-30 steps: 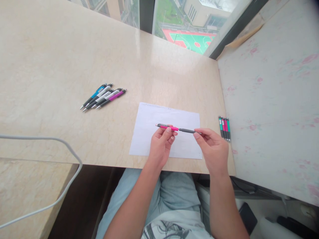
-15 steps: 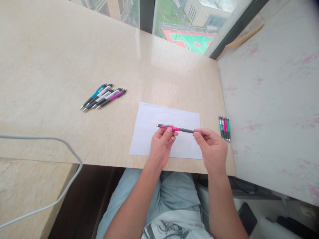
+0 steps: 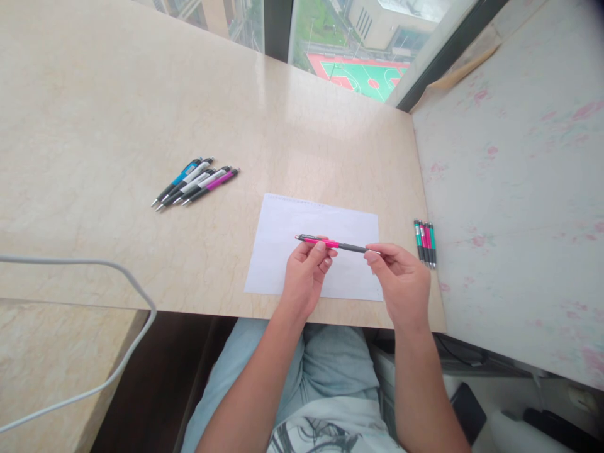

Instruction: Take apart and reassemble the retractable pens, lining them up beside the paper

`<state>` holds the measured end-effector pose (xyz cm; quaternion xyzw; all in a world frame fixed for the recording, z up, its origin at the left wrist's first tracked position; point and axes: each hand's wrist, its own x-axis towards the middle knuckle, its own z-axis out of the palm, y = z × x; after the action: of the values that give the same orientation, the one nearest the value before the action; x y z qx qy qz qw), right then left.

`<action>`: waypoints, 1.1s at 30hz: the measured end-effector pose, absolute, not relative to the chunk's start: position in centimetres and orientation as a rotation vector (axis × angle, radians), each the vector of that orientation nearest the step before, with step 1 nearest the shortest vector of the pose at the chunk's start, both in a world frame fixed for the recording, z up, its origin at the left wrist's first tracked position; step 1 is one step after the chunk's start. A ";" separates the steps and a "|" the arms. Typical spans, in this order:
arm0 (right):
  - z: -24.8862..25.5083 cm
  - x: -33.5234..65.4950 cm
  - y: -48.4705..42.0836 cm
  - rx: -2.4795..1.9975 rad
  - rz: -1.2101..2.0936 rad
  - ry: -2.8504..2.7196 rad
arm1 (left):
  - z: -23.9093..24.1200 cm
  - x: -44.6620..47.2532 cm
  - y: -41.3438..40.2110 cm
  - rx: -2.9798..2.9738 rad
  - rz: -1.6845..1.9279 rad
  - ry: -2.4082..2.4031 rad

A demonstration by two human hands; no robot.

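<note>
1. At lower centre, the pen (image 3: 346, 247) is held over the paper (image 3: 271, 264): the pink barrel is pinched in the grip of the left hand (image 3: 302, 274), the tip end in that of the right hand (image 3: 406, 283).
2. For good control, both ends are best kept in line and only lightly pressed.
3. At right, movement is limited by the pen row (image 3: 425, 244) and wall (image 3: 509, 189).
4. At left, the loose pens (image 3: 195, 184) are best avoided.
5. Beyond the paper, more room is given by the tabletop (image 3: 306, 138), bounded by the window (image 3: 325, 25) at the top.
</note>
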<state>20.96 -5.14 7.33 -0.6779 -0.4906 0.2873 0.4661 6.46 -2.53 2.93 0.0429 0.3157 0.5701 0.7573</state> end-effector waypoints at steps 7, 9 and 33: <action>7.2 21.0 -5.2 -1.647 0.734 -1.163 | 3.0 6.4 -2.5 0.073 1.227 0.680; 7.2 21.0 -5.3 -1.653 0.730 -1.177 | 2.8 6.4 -2.5 0.089 1.231 0.683; 8.6 22.4 -4.2 -1.568 0.524 -1.618 | 2.6 6.2 -2.5 0.144 1.234 0.673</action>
<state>22.41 -4.22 8.61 -0.6205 -0.6402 0.2073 0.4027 6.15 -2.50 2.55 0.0659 0.3094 0.5670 0.7605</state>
